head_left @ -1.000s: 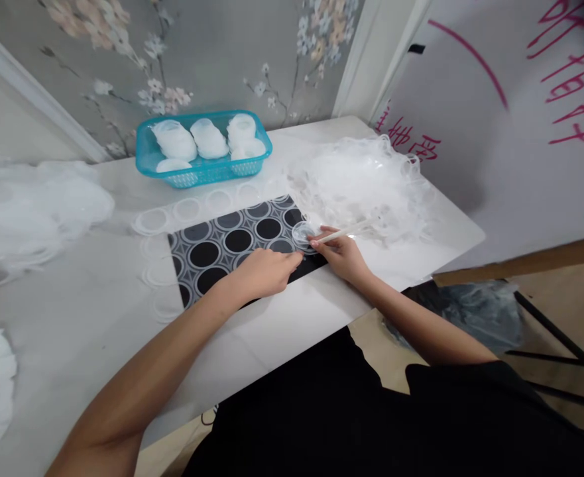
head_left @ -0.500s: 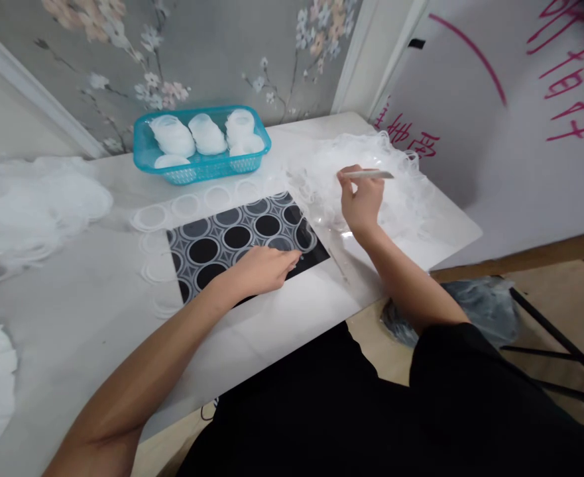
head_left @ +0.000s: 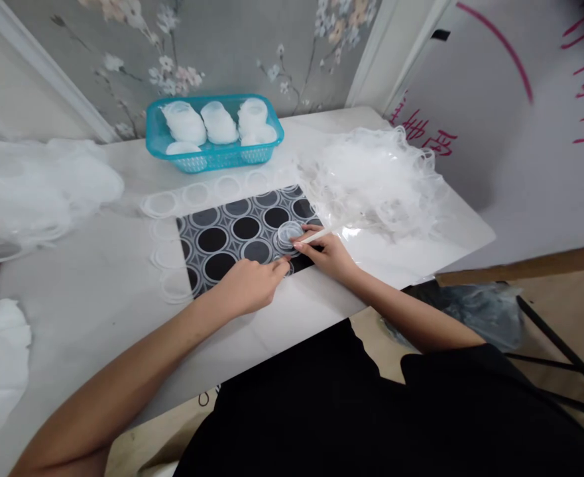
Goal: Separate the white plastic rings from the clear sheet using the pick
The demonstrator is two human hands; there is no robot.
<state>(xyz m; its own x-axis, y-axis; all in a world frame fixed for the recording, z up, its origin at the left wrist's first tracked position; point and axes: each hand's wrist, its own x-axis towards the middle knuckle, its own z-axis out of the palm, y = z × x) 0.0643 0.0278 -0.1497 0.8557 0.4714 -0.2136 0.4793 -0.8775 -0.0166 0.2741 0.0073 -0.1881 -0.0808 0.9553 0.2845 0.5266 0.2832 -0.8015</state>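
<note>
A black sheet (head_left: 246, 228) printed with grey-rimmed circles lies on the white table. My left hand (head_left: 249, 285) rests on its near edge; the index finger stretches to the right and touches the sheet, while the other fingers are partly hidden. Over the sheet's right part, my right hand (head_left: 329, 252) is closed round a slim white pen-like stick (head_left: 321, 234); its exact kind is unclear. At those fingertips sits a clear round disc or small stack of discs (head_left: 289, 232). Pale translucent rings (head_left: 195, 193) line the sheet's far and left sides.
Behind the sheet stands a blue plastic basket (head_left: 215, 158) with stacks of whitish discs. A tangled heap of clear plastic offcuts (head_left: 381, 179) covers the table's right part. More translucent material (head_left: 48, 192) lies at the left, with a crumpled white sheet (head_left: 0, 358) nearer me.
My right hand has come from the offcut heap down and left onto the sheet, still holding the stick. Clear discs now show at its fingertips. The camera view has shifted slightly.
</note>
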